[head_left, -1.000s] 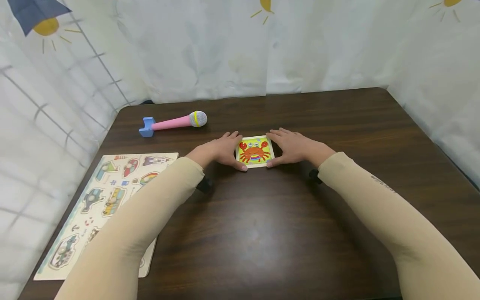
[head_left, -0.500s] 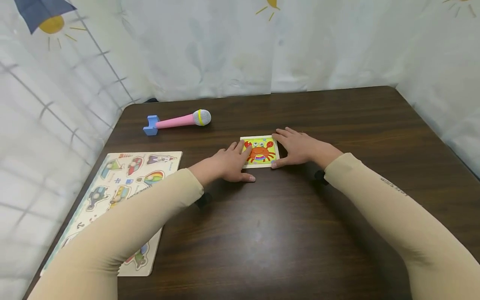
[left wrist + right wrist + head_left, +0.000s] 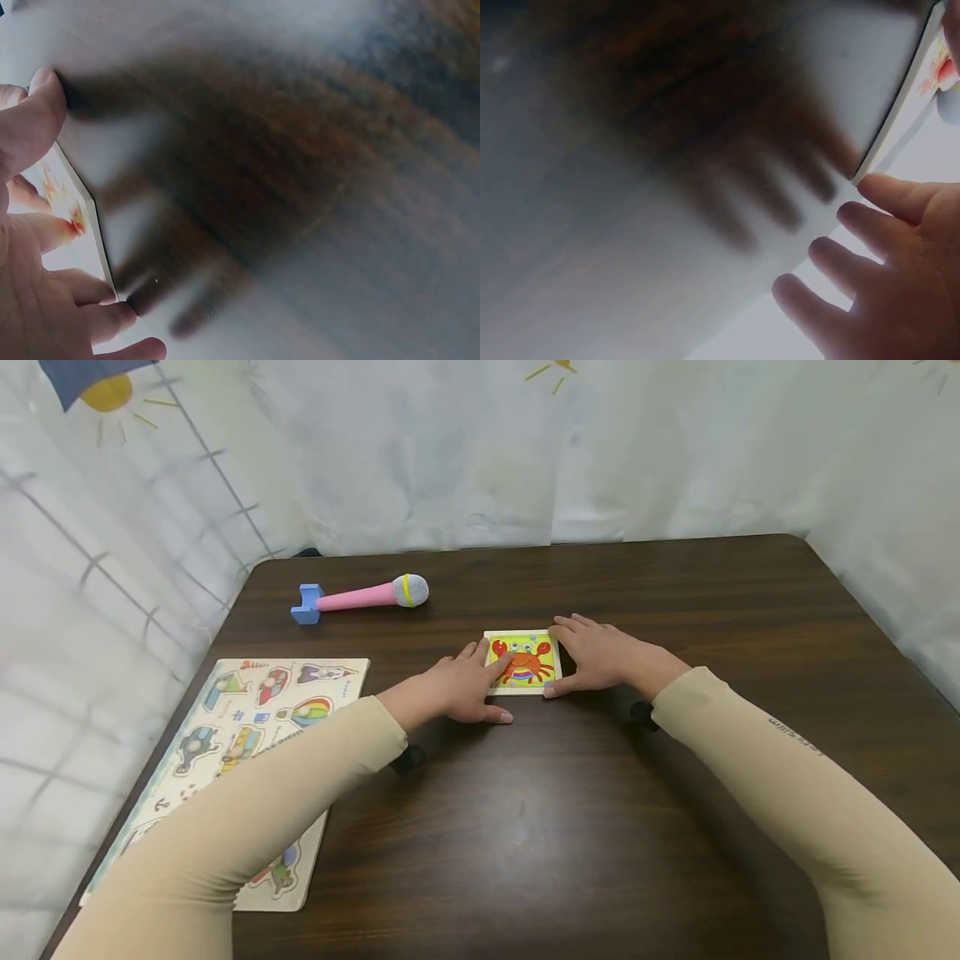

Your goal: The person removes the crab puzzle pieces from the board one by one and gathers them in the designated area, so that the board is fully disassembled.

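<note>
A small square board with a red crab picture on yellow (image 3: 530, 667) and a pale wooden border lies flat on the dark table, between both hands. My left hand (image 3: 465, 687) reaches over its left side, the index finger extended onto the crab. The left thumb points right, just below the board's near edge. My right hand (image 3: 600, 656) is at the right side, its index fingertip by the far corner and its thumb by the near corner. In the right wrist view the fingers (image 3: 847, 262) are spread and fairly straight, with the board's edge (image 3: 900, 105) at the index fingertip.
A pink toy microphone (image 3: 360, 597) with a blue stand base (image 3: 307, 604) lies at the back left. At the left, partly under the left sleeve (image 3: 300, 785), is a large pale peg-puzzle board (image 3: 348, 672) with vehicle pictures. White curtains (image 3: 480, 460) surround the table's far side.
My left hand has shifted from the crab board's left edge so its index finger now lies on the picture, thumb lower. The right hand stays at the right edge. The view shifts slightly.
</note>
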A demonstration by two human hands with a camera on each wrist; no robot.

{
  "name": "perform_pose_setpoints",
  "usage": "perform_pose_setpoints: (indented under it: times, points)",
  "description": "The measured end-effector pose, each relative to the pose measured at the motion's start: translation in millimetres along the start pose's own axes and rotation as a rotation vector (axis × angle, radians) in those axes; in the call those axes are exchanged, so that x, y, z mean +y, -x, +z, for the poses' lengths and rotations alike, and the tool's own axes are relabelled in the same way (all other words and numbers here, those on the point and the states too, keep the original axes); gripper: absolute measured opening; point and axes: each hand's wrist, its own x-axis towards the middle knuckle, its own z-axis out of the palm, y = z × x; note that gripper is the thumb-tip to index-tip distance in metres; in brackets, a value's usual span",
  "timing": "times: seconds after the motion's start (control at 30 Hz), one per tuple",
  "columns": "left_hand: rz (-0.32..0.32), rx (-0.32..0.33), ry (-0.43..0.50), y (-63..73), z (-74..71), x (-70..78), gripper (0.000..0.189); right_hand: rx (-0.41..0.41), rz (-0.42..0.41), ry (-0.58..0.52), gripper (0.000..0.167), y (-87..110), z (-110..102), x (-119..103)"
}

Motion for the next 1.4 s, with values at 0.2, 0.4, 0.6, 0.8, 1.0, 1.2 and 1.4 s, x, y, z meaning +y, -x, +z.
perform_pose_setpoints:
  times: [0.2,0.4,0.6,0.8,1.0,1.2,1.4]
  points:
    - [0.016,0.005,0.027,0.4,1.1,1.0,0.097,-0.013,0.002,0.005,0.11,1.0,-2.4,-0.2]
    - [0.013,0.003,0.021,0.8,1.8,1.4,0.096,0.033,-0.045,0.004,0.1,-5.0,-8.1,-6.8]
    - [0.016,-0.003,0.013,0.4,2.5,0.9,0.097,0.08,-0.214,-0.054,0.053,-27.2,-13.9,-25.5]
    - [0.032,0.001,0.016,0.5,3.2,0.2,0.098,0.074,-0.274,-0.05,0.037,-44.3,-15.7,-37.3]
    - [0.028,0.006,-0.022,0.4,2.6,-0.1,0.097,0.068,-0.289,-0.057,0.038,-49.5,-18.4,-39.7]
    - [0.022,-0.004,-0.06,-0.9,1.3,0.5,0.097,0.078,-0.289,-0.069,0.035,-51.5,-19.4,-40.1]
    - [0.014,-0.01,-0.058,-2.5,1.9,-0.6,0.097,0.094,-0.266,0.202,0.047,-52.6,-21.8,-39.4]
